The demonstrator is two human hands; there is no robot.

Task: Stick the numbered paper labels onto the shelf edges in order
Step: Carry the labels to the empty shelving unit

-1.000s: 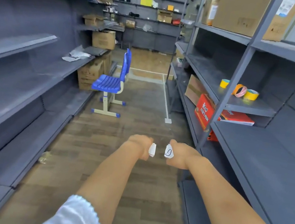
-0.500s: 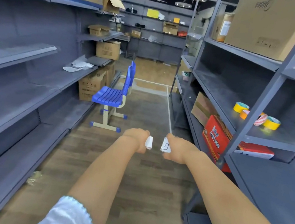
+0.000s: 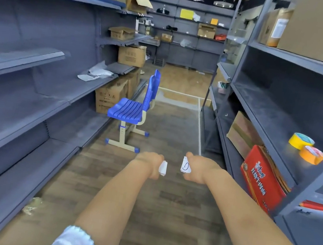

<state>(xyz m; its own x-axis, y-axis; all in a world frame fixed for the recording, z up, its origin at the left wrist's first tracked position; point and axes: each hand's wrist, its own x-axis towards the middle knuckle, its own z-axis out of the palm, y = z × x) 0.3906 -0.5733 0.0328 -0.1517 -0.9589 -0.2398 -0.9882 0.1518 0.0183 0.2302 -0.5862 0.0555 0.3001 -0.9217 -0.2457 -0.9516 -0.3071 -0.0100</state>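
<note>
Both my arms reach forward over the aisle floor. My left hand [image 3: 149, 162] is closed on a small stack of white paper labels [image 3: 163, 168], seen edge-on. My right hand [image 3: 200, 168] pinches a single white label [image 3: 186, 166] with a dark handwritten mark on its face. The two hands are a short gap apart, at mid-aisle height. Grey metal shelves run along the left [image 3: 38, 59] and the right [image 3: 307, 63]; neither hand touches a shelf edge.
A blue plastic chair [image 3: 133, 109] stands in the aisle ahead on the left. Cardboard boxes [image 3: 132, 55] sit on the left shelves. On the right are a red carton [image 3: 262, 177], a brown box [image 3: 242, 133] and tape rolls [image 3: 306, 146]. Wood-pattern floor [image 3: 165, 197] runs between.
The view has tilted up and swung left, so the right shelf with the tape rolls slid toward the frame edge. My hands hold the same labels and have drawn slightly apart.
</note>
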